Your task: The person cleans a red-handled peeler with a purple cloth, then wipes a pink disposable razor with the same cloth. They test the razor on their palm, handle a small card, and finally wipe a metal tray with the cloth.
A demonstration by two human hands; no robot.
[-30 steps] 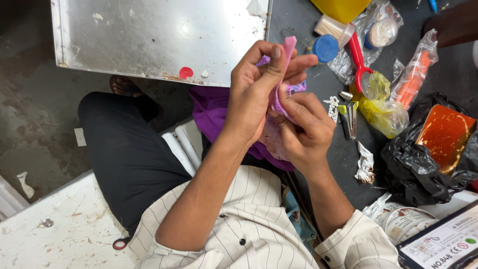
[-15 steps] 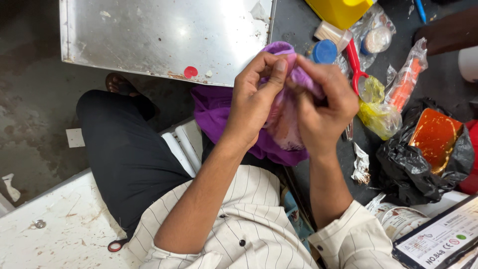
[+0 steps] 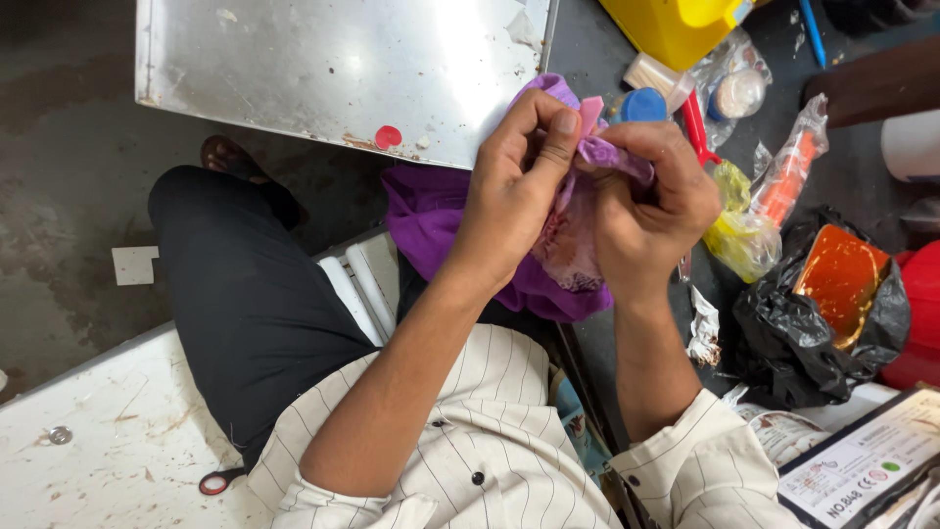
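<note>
Between the two hands, just above the lap, a small pink strip (image 3: 591, 113) is sticking up out of a bunch of purple cloth (image 3: 441, 220), and a paler patterned patch of fabric (image 3: 568, 245) is hanging below it. That pink piece is flat and narrow, with its long axis running roughly upright in the view and its free end pointing away from the person toward the metal sheet (image 3: 323, 69). Its lower part is hidden by fingers, so what it is cannot be told.

The left hand (image 3: 514, 201) is curling closed, thumb and forefinger pinching the cloth right beside the pink strip. The right hand (image 3: 654, 201) is also clenching, fingers folded over a twist of purple cloth, knuckles facing up. Both forearms are rising from striped sleeves and converging at the bundle.

Farther out to the right, a red-handled tool (image 3: 697, 127), a blue cap (image 3: 643, 105), a yellow bag (image 3: 739, 230) and a black plastic bag (image 3: 783, 333) are lying on the dark floor.
</note>
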